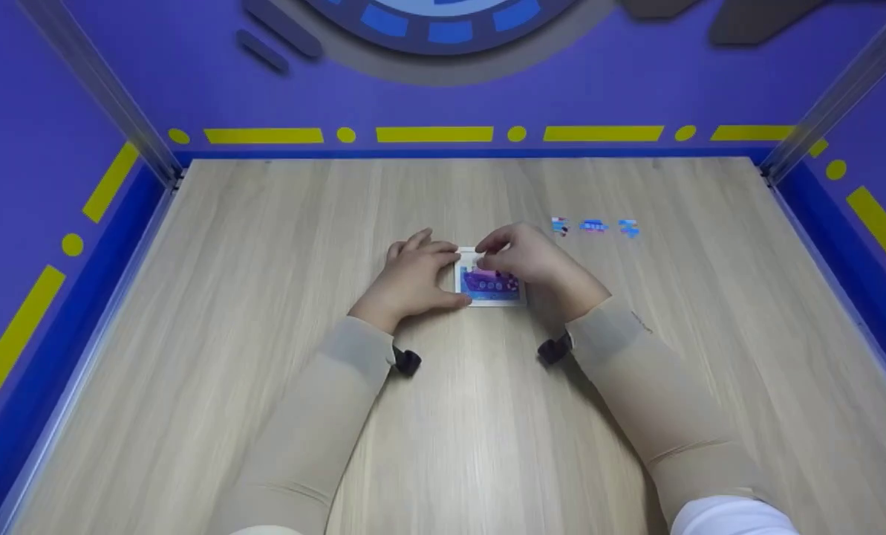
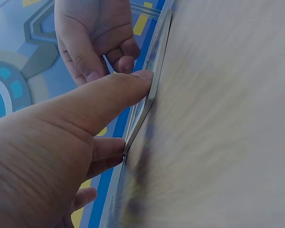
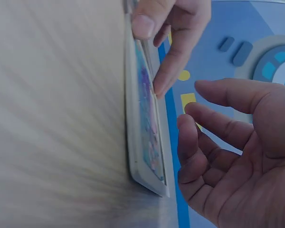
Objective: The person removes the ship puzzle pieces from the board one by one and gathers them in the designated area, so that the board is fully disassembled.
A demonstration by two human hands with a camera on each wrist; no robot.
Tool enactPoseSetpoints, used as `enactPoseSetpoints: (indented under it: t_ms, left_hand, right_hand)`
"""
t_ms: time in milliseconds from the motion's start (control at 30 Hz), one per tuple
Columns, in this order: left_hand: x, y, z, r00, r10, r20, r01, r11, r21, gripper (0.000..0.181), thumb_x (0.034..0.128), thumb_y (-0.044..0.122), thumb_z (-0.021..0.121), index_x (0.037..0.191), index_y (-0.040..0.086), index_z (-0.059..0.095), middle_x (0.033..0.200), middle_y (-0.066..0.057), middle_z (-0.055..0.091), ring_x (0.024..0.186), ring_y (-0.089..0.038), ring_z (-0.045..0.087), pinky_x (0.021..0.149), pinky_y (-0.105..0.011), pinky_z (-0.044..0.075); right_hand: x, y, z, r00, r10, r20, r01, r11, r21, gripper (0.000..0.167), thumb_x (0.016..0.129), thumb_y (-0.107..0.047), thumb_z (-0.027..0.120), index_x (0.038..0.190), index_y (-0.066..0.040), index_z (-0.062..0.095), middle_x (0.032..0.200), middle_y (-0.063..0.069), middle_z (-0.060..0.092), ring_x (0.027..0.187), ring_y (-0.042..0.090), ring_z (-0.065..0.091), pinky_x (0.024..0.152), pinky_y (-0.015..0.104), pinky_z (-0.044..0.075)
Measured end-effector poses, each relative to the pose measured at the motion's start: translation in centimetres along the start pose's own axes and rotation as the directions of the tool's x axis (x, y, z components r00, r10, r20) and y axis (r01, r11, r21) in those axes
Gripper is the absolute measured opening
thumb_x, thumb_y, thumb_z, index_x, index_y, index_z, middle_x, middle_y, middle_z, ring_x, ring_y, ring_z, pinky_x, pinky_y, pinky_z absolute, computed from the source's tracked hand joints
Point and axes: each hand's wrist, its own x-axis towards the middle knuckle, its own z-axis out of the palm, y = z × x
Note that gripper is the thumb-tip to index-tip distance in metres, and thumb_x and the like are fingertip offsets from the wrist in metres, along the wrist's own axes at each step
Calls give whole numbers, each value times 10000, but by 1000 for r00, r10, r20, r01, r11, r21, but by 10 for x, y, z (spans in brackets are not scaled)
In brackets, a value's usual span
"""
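A small jigsaw puzzle in a white frame [image 1: 489, 302], with a purple and pink ship picture, lies flat mid-table. My left hand [image 1: 410, 282] holds its left side, thumb at the near corner and fingers at the far one. In the left wrist view the left thumb [image 2: 128, 84] presses on the frame's edge. My right hand [image 1: 528, 260] is over the puzzle's far right part, covering some of the picture. Seen from the right wrist, the right hand's [image 3: 237, 156] fingers are bent and apart from the thumb, with nothing visible between them.
Three loose puzzle pieces lie in a row beyond the right hand: a left one [image 1: 559, 227], a blue middle one [image 1: 593, 226] and a right one [image 1: 628, 227]. Blue-purple panels [image 1: 443, 104] wall the wooden table [image 1: 443, 431] at the back and sides.
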Motion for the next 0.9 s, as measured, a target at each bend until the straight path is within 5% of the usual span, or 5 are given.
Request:
enactPoseSetpoints:
  t_ms: [567, 900]
  left_hand:
    - [-1, -2, 0, 1000, 10, -3, -10, 1000, -4, 890, 941, 664, 842, 1641, 163, 617, 1756, 36, 533, 1782, -354, 196, 1400, -664, 177]
    - [-1, -2, 0, 1000, 14, -6, -14, 1000, -5, 722, 1047, 563, 760, 1633, 163, 627, 1758, 22, 537, 1780, -360, 204, 1399, -667, 187]
  right_hand:
    - [4, 4, 10, 1000, 3, 24, -1, 996, -87, 309, 993, -102, 831, 1289, -14, 842, 1145, 136, 833, 977, 203, 667, 933, 391, 575]
    - [1, 3, 12, 1000, 16, 26, -13, 994, -107, 277, 991, -82, 839, 1264, -41, 861, 1126, 112, 815, 1011, 234, 652, 958, 420, 569]
